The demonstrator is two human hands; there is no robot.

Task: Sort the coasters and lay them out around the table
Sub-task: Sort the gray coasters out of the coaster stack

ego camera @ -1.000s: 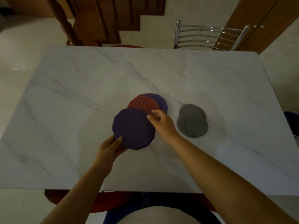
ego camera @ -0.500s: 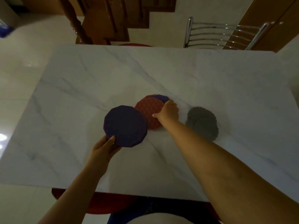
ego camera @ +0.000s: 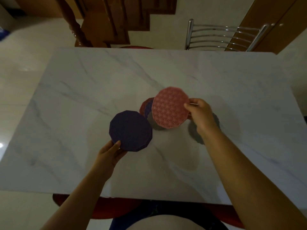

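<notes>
Left hand [ego camera: 108,155] pinches a dark purple polygonal coaster [ego camera: 130,130] above the marble worktop [ego camera: 83,97]; right hand [ego camera: 201,116] pinches a pink patterned coaster [ego camera: 170,107], lifted, grey coasters [ego camera: 193,131] beneath its wrist.

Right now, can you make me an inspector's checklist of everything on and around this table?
Surface: white marble table, dimly lit.
Job's things: purple coaster in the left hand; red coaster held up in the right hand; small pile of red and purple coasters lying on the table; grey coasters partly hidden by the right arm.
Clutter: nothing seen.
Fingers: left hand pinches the purple coaster's near edge; right hand pinches the red coaster's right edge.
Cables: nothing seen.
Surroundings: metal chair and wooden stairs beyond the table.
</notes>
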